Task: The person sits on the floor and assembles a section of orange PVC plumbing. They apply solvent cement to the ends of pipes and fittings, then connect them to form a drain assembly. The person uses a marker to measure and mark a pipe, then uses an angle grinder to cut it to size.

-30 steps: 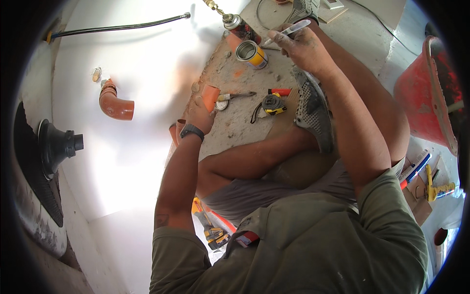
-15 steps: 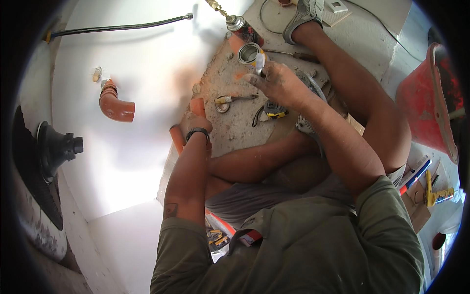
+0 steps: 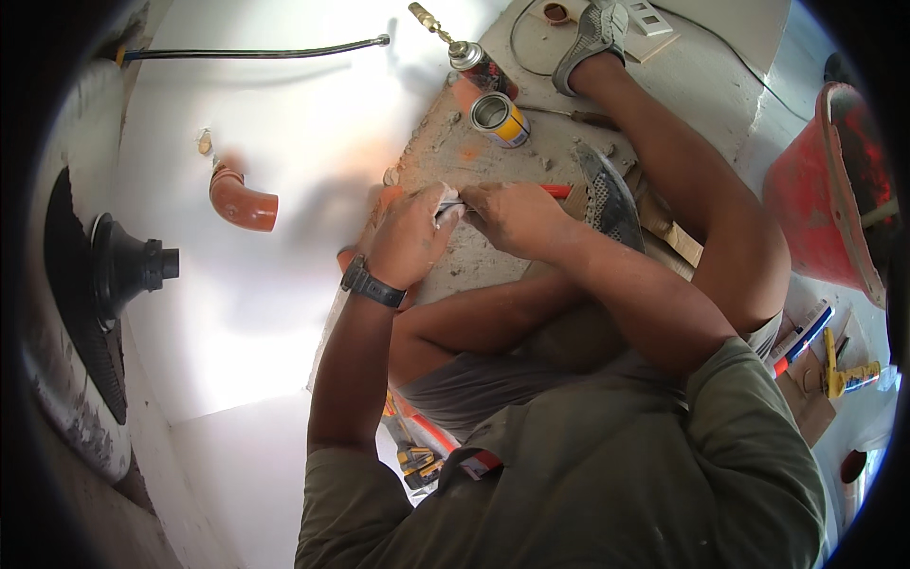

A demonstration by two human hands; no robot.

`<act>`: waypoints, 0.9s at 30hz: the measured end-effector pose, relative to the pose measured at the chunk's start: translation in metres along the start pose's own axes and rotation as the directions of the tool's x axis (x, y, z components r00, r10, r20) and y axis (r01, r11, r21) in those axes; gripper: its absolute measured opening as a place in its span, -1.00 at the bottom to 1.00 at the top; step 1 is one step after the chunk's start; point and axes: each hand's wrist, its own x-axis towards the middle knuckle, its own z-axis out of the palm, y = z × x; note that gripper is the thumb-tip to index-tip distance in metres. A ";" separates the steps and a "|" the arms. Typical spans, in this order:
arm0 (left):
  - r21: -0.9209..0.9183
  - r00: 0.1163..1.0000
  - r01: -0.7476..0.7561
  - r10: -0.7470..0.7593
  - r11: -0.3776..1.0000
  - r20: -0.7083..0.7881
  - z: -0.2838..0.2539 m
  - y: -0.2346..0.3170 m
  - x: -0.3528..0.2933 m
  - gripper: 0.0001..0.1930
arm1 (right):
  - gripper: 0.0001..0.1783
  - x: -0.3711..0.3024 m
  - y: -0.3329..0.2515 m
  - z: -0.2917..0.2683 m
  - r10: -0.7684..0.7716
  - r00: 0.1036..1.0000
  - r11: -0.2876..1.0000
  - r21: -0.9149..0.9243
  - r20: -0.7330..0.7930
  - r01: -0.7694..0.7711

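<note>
My left hand [image 3: 406, 235] and my right hand [image 3: 517, 218] meet fingertip to fingertip over the rough concrete patch. Fingers on both are closed around a small whitish and dark thing [image 3: 449, 205], too hidden to name. A red stick-like end [image 3: 556, 191] pokes out beyond my right hand; whether I hold it I cannot tell. Partly behind my left hand and wrist is an orange pipe [image 3: 347, 258]. Farther off, an opened tin with a yellow label [image 3: 512, 128] stands near a gas torch canister [image 3: 482, 66].
An orange pipe elbow [image 3: 245, 206] sticks out of the white wall, below a flexible hose [image 3: 256, 51]. A black rubber fitting [image 3: 123, 270] is at far left. My bent legs frame the work spot. A red bucket [image 3: 806, 199] and caulking tubes [image 3: 804, 337] lie to the right.
My right hand has come from beside the tin, where it held something whitish, down to my left hand. My left hand has shifted from gripping the orange pipe. Both now cover the tape measure.
</note>
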 end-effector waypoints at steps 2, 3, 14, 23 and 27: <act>-0.003 0.985 0.149 -0.149 0.989 0.086 -0.005 -0.001 0.002 -0.72 | -0.80 0.000 0.003 -0.005 -0.041 0.999 0.996 -0.080 0.020 0.042; -0.037 0.983 0.159 -0.155 0.987 0.097 -0.006 -0.002 0.003 -0.72 | -0.82 0.001 0.005 -0.007 -0.068 0.997 0.992 -0.105 0.027 0.071; -0.645 0.863 0.404 -0.504 0.649 0.034 -0.024 -0.011 -0.022 -0.71 | -0.83 0.017 0.023 -0.040 0.038 0.925 0.996 0.086 -0.378 -0.005; -0.942 0.902 0.243 -0.411 0.233 0.132 0.022 -0.022 -0.023 -0.67 | -0.66 0.023 0.007 -0.045 0.519 0.843 0.321 0.947 -0.145 -0.035; -0.941 0.909 0.258 -0.384 0.217 0.160 0.027 -0.019 -0.022 -0.66 | -0.67 0.023 0.006 -0.044 0.491 0.862 0.342 0.938 -0.126 -0.058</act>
